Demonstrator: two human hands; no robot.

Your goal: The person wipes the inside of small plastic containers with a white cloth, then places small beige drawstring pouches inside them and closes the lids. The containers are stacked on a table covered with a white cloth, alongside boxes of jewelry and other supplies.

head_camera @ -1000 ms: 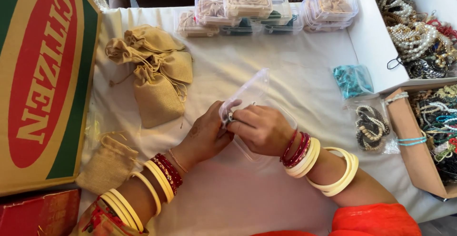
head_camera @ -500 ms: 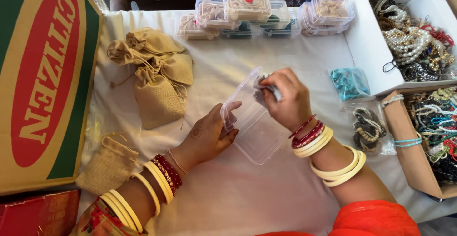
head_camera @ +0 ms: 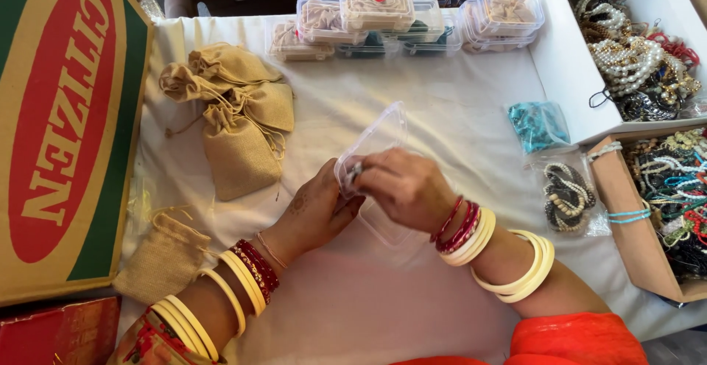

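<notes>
Hands at the middle of the frame, working on a clear plastic box (head_camera: pixel 372 160).

Your left hand (head_camera: pixel 315 214) grips the box's near edge; your right hand (head_camera: pixel 401 186) pinches something small and dark inside it. Burlap pouches (head_camera: pixel 239 118) lie upper left, stacked lidded containers (head_camera: pixel 412 15) at the top.

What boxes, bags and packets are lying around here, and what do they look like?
Cardboard carton: far left, tan with red oval on green.
Clear lidded boxes: stacked at the back.
Burlap pouches: left of the hands, tan.
Clear plastic bag: held in both hands.
White box: right, holding necklaces.
</notes>
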